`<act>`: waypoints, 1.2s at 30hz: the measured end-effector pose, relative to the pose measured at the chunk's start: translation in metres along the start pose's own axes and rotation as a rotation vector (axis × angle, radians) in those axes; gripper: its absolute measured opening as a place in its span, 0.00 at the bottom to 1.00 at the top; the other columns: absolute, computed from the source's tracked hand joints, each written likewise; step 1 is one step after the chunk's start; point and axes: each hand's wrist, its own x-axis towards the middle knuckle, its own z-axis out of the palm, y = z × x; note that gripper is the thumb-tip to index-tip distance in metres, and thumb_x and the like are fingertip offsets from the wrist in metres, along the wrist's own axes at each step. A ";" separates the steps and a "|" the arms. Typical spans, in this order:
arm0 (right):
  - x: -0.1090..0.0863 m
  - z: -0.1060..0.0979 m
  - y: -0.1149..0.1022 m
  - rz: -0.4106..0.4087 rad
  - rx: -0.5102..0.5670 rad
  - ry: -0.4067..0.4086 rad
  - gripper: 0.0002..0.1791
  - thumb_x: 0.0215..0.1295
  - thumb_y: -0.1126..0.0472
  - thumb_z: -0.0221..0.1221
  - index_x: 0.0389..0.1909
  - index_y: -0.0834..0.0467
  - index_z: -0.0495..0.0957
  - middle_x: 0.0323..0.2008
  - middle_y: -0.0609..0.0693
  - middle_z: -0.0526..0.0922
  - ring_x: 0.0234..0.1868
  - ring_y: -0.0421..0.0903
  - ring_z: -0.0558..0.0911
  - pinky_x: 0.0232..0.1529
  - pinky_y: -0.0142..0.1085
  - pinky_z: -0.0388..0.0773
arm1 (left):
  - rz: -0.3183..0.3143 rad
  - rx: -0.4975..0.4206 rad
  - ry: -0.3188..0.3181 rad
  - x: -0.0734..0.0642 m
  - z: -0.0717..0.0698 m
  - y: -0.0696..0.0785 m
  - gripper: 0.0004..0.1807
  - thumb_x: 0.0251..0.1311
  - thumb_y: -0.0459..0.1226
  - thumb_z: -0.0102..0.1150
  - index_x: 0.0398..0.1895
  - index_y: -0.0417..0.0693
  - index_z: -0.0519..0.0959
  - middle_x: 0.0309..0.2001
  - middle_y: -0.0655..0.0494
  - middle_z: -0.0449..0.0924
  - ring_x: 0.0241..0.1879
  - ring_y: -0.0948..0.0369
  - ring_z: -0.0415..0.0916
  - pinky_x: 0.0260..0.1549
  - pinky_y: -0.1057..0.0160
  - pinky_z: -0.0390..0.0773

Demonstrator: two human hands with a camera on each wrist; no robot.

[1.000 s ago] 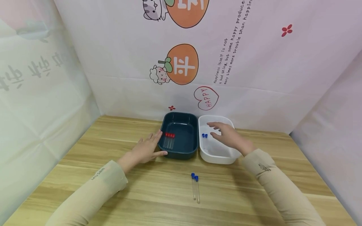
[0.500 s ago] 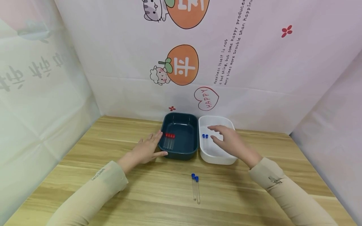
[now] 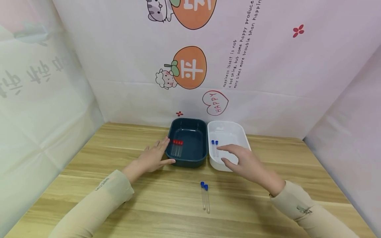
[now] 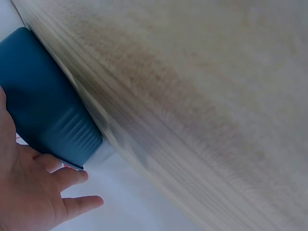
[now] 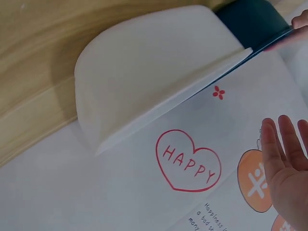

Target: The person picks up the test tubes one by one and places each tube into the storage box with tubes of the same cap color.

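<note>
Since half a second ago, the right hand (image 3: 247, 164) has drawn back from over the middle of the white bin (image 3: 235, 135) to its 4 o'clock side, its beige sleeve (image 3: 290, 198) swinging outward with it. From where I sit, the left hand (image 3: 152, 159) looks unchanged, laid against the dark bin (image 3: 190, 163) with its fingers near 9 o'clock and its thumb near 8.

I take 12 o'clock as straight away from the person. The right fingers are loosely extended, thumb well parted from them, and they hold nothing; my right wrist view puts this hand above the bin's rim and apart from it. The left fingers are straight and spread along the dark bin's outer side, not curled round anything.

Two blue-capped tubes (image 3: 212, 142) lie side by side in the white bin, toward its 9 o'clock wall, caps pointing to 12. A row of red-capped tubes (image 3: 177, 148) lies in the dark bin, toward 8 o'clock, caps also at 12. Two loose tubes with blue caps (image 3: 207, 198) lie close together on the wooden table (image 3: 148, 208), at 6 o'clock from where the bins stand side by side.

At 12 o'clock, behind both bins, I see a printed backdrop (image 3: 274, 76) bearing a red heart outline (image 3: 215, 103) lettered "HAPPY".
</note>
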 end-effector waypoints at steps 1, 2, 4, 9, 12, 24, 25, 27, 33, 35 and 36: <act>-0.003 0.000 -0.002 -0.004 0.009 0.003 0.20 0.66 0.66 0.67 0.59 0.59 0.82 0.55 0.53 0.85 0.58 0.54 0.82 0.57 0.53 0.79 | 0.000 0.001 0.001 0.000 0.000 0.000 0.56 0.68 0.67 0.52 0.84 0.43 0.41 0.83 0.46 0.40 0.78 0.39 0.44 0.69 0.28 0.49; -0.005 0.001 -0.003 -0.008 0.021 0.007 0.20 0.65 0.67 0.67 0.59 0.58 0.82 0.55 0.53 0.85 0.58 0.54 0.82 0.57 0.53 0.79 | 0.000 0.001 0.002 0.000 0.000 0.000 0.56 0.68 0.67 0.51 0.84 0.43 0.42 0.83 0.46 0.40 0.78 0.39 0.44 0.69 0.28 0.49; -0.010 0.002 -0.005 -0.023 0.035 0.016 0.20 0.65 0.67 0.67 0.58 0.58 0.83 0.54 0.51 0.86 0.57 0.53 0.83 0.57 0.53 0.79 | 0.000 0.002 0.003 0.000 -0.001 0.000 0.56 0.68 0.67 0.51 0.84 0.43 0.42 0.83 0.46 0.40 0.78 0.39 0.44 0.69 0.28 0.50; -0.022 0.006 -0.011 -0.054 0.048 0.017 0.21 0.62 0.68 0.69 0.57 0.57 0.83 0.53 0.50 0.86 0.54 0.51 0.83 0.52 0.50 0.82 | -0.004 -0.002 0.002 0.000 -0.001 0.001 0.56 0.68 0.67 0.52 0.84 0.42 0.42 0.82 0.46 0.40 0.78 0.39 0.44 0.69 0.28 0.49; -0.030 0.011 -0.015 -0.048 0.055 -0.022 0.23 0.61 0.67 0.70 0.58 0.58 0.82 0.53 0.50 0.85 0.53 0.51 0.83 0.51 0.48 0.82 | -0.004 -0.002 0.004 0.000 -0.001 0.001 0.56 0.68 0.67 0.52 0.84 0.42 0.42 0.82 0.45 0.40 0.78 0.39 0.44 0.69 0.28 0.49; -0.049 0.036 -0.022 0.003 -0.035 -0.346 0.36 0.63 0.49 0.71 0.67 0.62 0.75 0.64 0.56 0.77 0.64 0.55 0.76 0.62 0.52 0.75 | -0.002 -0.013 -0.007 -0.004 -0.001 0.002 0.55 0.69 0.64 0.53 0.84 0.41 0.42 0.82 0.45 0.39 0.78 0.39 0.44 0.69 0.28 0.49; -0.050 0.038 -0.021 0.002 -0.040 -0.363 0.36 0.62 0.48 0.71 0.67 0.63 0.75 0.64 0.56 0.77 0.64 0.55 0.76 0.63 0.52 0.75 | -0.001 -0.012 -0.005 -0.004 -0.001 0.002 0.55 0.69 0.64 0.53 0.84 0.41 0.42 0.82 0.45 0.39 0.78 0.39 0.44 0.69 0.28 0.49; -0.050 0.042 -0.022 0.006 -0.043 -0.391 0.38 0.61 0.46 0.71 0.66 0.63 0.75 0.65 0.56 0.76 0.66 0.56 0.75 0.64 0.52 0.73 | 0.002 -0.010 -0.004 -0.004 -0.001 0.002 0.55 0.69 0.64 0.52 0.83 0.41 0.42 0.82 0.45 0.39 0.78 0.39 0.44 0.69 0.28 0.49; -0.049 0.052 -0.022 -0.002 -0.060 -0.432 0.45 0.55 0.43 0.74 0.67 0.66 0.74 0.67 0.58 0.74 0.68 0.57 0.73 0.67 0.53 0.69 | 0.006 -0.008 -0.006 -0.004 -0.002 0.003 0.55 0.69 0.64 0.52 0.83 0.41 0.42 0.82 0.45 0.39 0.78 0.38 0.44 0.69 0.28 0.49; -0.049 0.055 -0.023 0.012 -0.065 -0.453 0.49 0.53 0.41 0.75 0.69 0.66 0.71 0.68 0.58 0.73 0.69 0.57 0.71 0.68 0.53 0.68 | 0.006 -0.010 -0.006 -0.004 -0.002 0.003 0.55 0.69 0.64 0.53 0.83 0.41 0.42 0.82 0.45 0.39 0.78 0.38 0.44 0.69 0.28 0.49; -0.049 0.057 -0.023 0.020 -0.066 -0.462 0.50 0.52 0.40 0.75 0.70 0.66 0.70 0.69 0.58 0.72 0.69 0.57 0.71 0.69 0.53 0.67 | 0.006 -0.011 -0.005 -0.003 -0.002 0.003 0.55 0.69 0.64 0.53 0.83 0.41 0.42 0.82 0.45 0.39 0.78 0.38 0.44 0.69 0.28 0.49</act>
